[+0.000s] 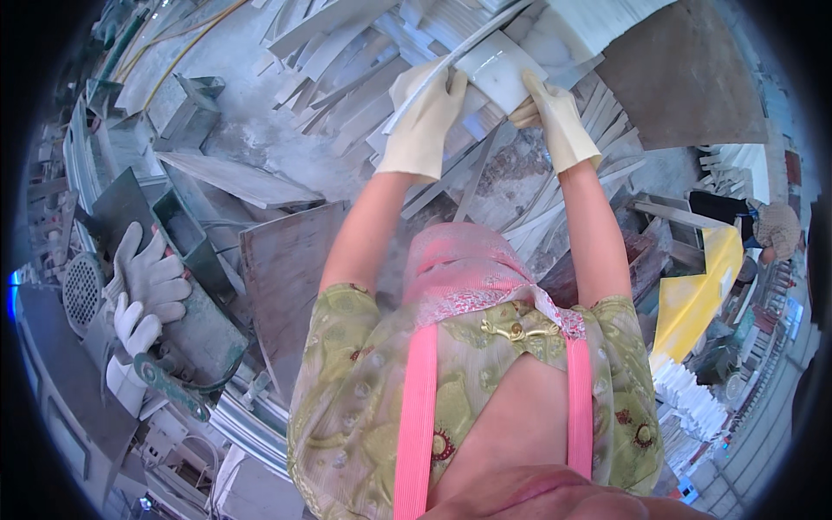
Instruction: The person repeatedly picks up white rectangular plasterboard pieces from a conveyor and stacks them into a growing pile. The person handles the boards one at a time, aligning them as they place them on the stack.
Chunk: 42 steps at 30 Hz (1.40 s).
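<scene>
Cream rubber gloves cover both my hands, and my arms reach out to the far side. A glossy white marble piece [501,71] with faint grey veins is between them. My left hand [431,108] is closed on the piece's left edge, with a long thin pale strip [451,59] running along the outer side of that glove. My right hand [553,113] grips the right corner, its thumb on top and its fingers curled at the edge. Past the piece lies a larger white slab [598,26]. Some of the fingertips are hidden by the stone.
Stacked stone strips [347,69] lie around my hands. A brown board [693,78] is at the far right. On the left are a green metal machine [195,334] and a grey work glove [152,273]. A yellow sheet [693,303] and another person [771,230] are at right.
</scene>
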{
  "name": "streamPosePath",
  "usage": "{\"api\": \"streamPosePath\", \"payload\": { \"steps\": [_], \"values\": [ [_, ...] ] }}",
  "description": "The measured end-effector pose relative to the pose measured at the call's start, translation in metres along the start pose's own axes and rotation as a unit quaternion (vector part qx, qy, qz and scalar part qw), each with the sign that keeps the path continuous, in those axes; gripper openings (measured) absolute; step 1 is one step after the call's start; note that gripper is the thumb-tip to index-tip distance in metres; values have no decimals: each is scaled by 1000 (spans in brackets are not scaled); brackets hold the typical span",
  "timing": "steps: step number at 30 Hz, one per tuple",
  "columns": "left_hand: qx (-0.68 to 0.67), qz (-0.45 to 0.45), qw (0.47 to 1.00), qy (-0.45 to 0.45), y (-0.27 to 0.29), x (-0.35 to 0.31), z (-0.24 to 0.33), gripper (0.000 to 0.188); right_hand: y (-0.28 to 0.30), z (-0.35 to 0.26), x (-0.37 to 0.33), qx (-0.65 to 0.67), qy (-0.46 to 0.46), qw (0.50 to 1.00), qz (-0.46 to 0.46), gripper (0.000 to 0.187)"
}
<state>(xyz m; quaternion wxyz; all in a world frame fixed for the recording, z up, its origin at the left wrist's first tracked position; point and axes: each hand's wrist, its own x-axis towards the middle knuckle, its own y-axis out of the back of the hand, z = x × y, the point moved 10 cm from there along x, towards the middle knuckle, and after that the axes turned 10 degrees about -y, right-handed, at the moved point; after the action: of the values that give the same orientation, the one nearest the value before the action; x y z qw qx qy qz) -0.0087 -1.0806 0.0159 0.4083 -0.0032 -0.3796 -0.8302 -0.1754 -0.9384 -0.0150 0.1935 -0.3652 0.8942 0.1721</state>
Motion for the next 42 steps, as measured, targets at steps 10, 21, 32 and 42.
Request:
{"api": "streamPosePath", "payload": {
  "steps": [10, 21, 32, 42],
  "values": [
    [79, 59, 992, -74, -7, 2, 14, 29, 3, 28, 0, 107, -12, 989, 98, 44],
    [45, 6, 998, -37, -23, -4, 12, 59, 3, 28, 1, 143, -28, 982, 122, 38],
    [-7, 2, 1000, 6, -13, -3, 6, 63, 38, 16, -9, 78, 35, 992, 90, 55],
    [46, 4, 999, 12, -17, -2, 6, 61, 29, -103, -25, 111, 184, 968, 127, 68]
  ]
}}
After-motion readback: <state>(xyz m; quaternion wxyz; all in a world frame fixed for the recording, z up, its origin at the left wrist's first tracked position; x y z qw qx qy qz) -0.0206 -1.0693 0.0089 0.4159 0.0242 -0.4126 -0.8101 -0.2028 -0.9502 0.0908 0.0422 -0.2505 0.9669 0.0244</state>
